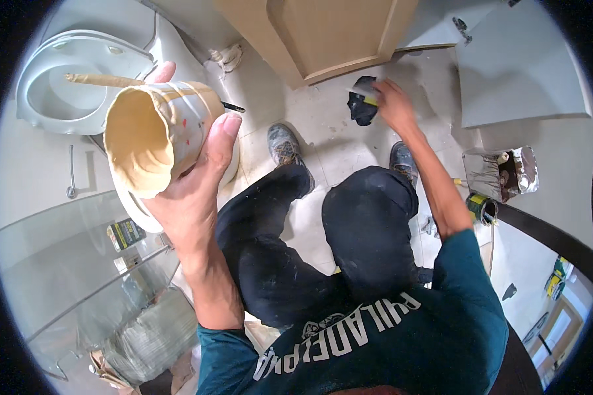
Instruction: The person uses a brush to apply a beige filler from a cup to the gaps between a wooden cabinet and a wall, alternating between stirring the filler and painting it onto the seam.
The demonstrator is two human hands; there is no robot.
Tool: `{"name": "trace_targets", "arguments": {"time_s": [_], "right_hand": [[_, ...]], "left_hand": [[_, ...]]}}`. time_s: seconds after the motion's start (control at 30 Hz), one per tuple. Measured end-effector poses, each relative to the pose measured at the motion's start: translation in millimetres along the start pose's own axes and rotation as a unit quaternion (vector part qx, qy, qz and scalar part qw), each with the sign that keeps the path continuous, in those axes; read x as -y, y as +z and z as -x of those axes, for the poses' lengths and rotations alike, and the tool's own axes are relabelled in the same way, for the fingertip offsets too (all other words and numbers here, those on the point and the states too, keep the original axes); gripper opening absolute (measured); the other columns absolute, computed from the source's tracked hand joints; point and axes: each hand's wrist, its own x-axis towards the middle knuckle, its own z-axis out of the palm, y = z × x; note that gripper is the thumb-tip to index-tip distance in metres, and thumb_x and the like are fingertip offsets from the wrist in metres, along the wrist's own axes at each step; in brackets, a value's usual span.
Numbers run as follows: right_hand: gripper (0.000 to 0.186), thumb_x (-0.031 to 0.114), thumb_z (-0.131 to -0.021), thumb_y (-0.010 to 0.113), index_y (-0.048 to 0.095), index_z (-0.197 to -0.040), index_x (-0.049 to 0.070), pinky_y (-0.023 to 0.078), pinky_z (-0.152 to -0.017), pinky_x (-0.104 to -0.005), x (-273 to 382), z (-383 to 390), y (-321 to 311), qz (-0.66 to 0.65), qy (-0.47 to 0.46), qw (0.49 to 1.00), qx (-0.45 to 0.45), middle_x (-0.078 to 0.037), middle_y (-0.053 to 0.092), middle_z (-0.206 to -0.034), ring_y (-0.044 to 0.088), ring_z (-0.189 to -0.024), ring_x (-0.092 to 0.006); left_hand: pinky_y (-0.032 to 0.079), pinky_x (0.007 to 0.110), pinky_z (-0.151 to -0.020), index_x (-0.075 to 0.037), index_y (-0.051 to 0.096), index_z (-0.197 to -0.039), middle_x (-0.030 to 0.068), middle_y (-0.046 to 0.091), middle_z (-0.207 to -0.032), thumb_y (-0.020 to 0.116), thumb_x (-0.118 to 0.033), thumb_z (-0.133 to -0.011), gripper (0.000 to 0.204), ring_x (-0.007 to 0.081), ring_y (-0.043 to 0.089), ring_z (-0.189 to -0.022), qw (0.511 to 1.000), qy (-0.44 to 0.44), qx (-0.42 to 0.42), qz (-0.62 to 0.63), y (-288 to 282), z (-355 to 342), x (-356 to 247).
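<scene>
My left hand [191,191] is wrapped round a paint tub [191,125], raised and tipped so its mouth faces left. Cream-yellow paint coats the inside and the rim. A paint-covered stick [102,79] juts out to the left beyond the rim, and a small black tip pokes out by my thumb. My right hand [394,105] reaches low to the far right, fingers closed on a blurred pale and yellow object [370,94]; its kind is unclear. Just beneath that lies a crumpled black plastic piece [361,110] on the tiled floor [329,125].
A toilet [85,82] with its lid up stands at the left. The wooden cabinet door [336,33] is ahead; a grey door panel [524,72] hangs at the right. Below it are a stained tray [507,174] and an open can [483,209]. Glass panels [79,263] line the lower left.
</scene>
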Motion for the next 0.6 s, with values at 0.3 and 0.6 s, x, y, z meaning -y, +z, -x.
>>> {"name": "trace_targets", "arguments": {"time_s": [0.3,0.6], "right_hand": [[0.037,0.019,-0.089,0.061,0.068,-0.121,0.003,0.056,-0.089,-0.0567,-140.0,419.0,-100.8,0.057,0.46,0.886,0.012,-0.032,0.075,-0.103,0.072,-0.101,-0.053],[0.051,0.017,-0.09,0.078,0.066,-0.136,-0.001,0.057,-0.103,-0.0431,-178.6,535.3,-99.4,0.125,0.344,0.929,-0.048,-0.023,0.078,-0.116,0.075,-0.112,-0.0384]], "left_hand": [[0.055,0.033,-0.1,0.0,0.062,-0.146,0.0067,0.067,-0.138,0.097,-0.006,-0.08,0.075,0.0139,0.066,-0.113,0.982,-0.052,0.154,0.097,19.6,6.9,-15.7],[0.052,0.035,-0.105,-0.002,0.057,-0.155,0.0031,0.069,-0.13,0.1,-0.01,-0.076,0.09,0.0143,0.065,-0.116,0.926,-0.039,0.308,0.217,44.0,23.5,-50.0]]}}
